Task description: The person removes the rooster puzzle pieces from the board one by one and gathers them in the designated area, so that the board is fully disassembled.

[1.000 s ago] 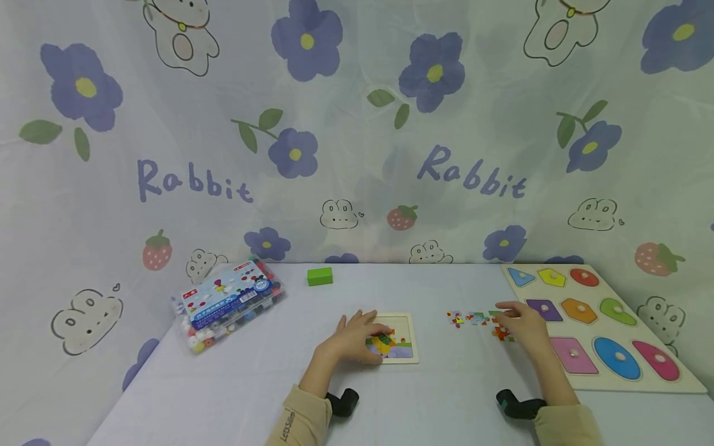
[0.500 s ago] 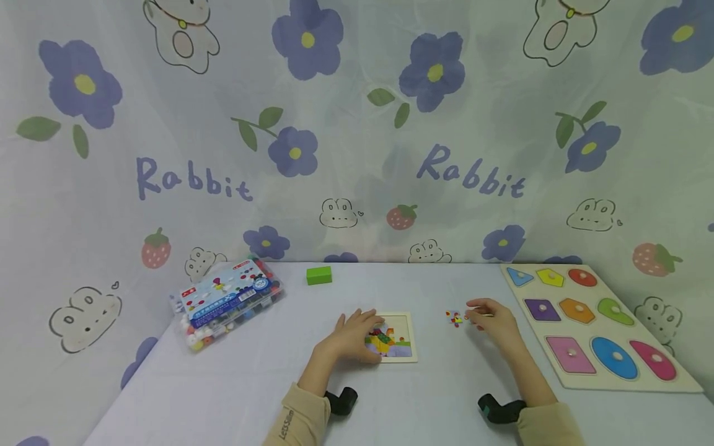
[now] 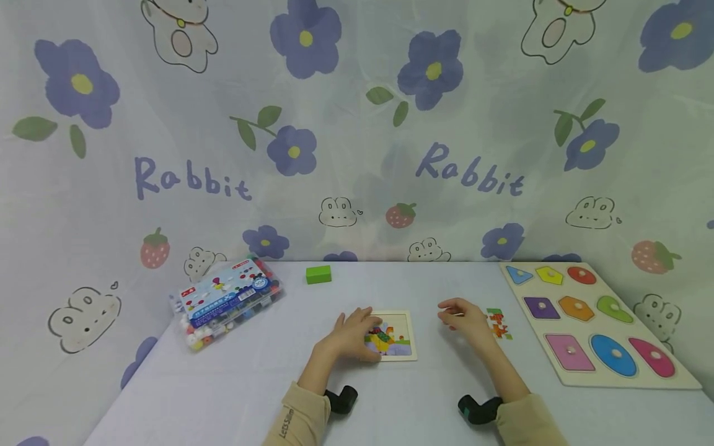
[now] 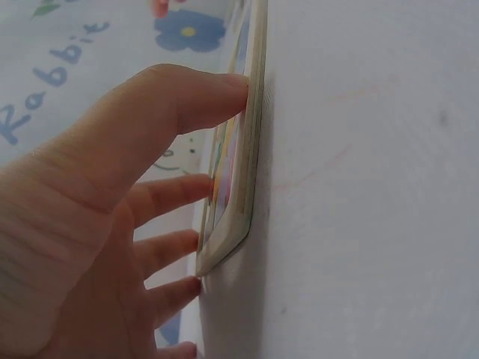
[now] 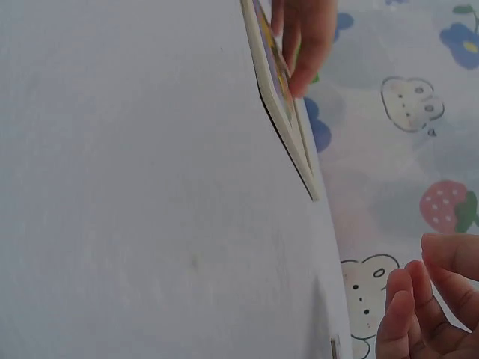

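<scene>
The small framed jigsaw tray (image 3: 397, 336) lies flat near the middle of the bench (image 3: 234, 390), partly filled with colourful pieces. The left hand (image 3: 350, 334) rests on its left part, fingers straight and pressing it down – the left wrist view shows the fingertips (image 4: 224, 90) on the thin board. It looks light, stiff and apt to slide, best taken by its rim. The right hand (image 3: 465, 322) hovers just right of the tray, fingers curled; whether it pinches a piece cannot be told. Loose pieces (image 3: 498, 323) lie beside it – a shape-peg board (image 3: 591, 322) further right.
</scene>
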Demonstrator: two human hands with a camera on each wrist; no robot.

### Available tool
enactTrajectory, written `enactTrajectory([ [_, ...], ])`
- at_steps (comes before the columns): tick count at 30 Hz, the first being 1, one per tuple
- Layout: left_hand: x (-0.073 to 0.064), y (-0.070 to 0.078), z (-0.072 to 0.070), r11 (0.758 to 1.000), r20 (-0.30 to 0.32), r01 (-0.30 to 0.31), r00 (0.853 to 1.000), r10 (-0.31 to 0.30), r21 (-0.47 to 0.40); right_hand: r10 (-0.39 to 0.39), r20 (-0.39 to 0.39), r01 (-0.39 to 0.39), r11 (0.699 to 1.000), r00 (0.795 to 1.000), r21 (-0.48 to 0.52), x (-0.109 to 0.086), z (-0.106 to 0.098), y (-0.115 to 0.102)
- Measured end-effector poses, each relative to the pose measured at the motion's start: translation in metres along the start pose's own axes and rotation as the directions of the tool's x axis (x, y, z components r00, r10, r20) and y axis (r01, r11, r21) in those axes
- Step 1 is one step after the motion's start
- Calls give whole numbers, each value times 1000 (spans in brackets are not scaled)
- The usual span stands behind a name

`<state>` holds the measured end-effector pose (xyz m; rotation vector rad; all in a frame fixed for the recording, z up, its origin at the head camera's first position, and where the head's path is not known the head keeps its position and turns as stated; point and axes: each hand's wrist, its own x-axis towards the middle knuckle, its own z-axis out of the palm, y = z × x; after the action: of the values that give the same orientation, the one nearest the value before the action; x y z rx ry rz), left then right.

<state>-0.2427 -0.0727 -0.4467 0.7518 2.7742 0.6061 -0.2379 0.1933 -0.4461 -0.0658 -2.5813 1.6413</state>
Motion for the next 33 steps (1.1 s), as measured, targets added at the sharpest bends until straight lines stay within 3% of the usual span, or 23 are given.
enactTrajectory([
  [12, 1, -2, 1, 1000, -3, 3, 1000, -3, 17, -11, 50, 10, 1000, 999, 19, 2, 35, -10],
  [26, 2, -1, 1, 999, -1, 14, 1000, -14, 35, -30, 103, 25, 999, 994, 45, 2, 60, -17],
  [33, 2, -2, 1, 999, 2, 12, 1000, -12, 38, -38, 118, 37, 999, 992, 12, 1, 69, -20],
])
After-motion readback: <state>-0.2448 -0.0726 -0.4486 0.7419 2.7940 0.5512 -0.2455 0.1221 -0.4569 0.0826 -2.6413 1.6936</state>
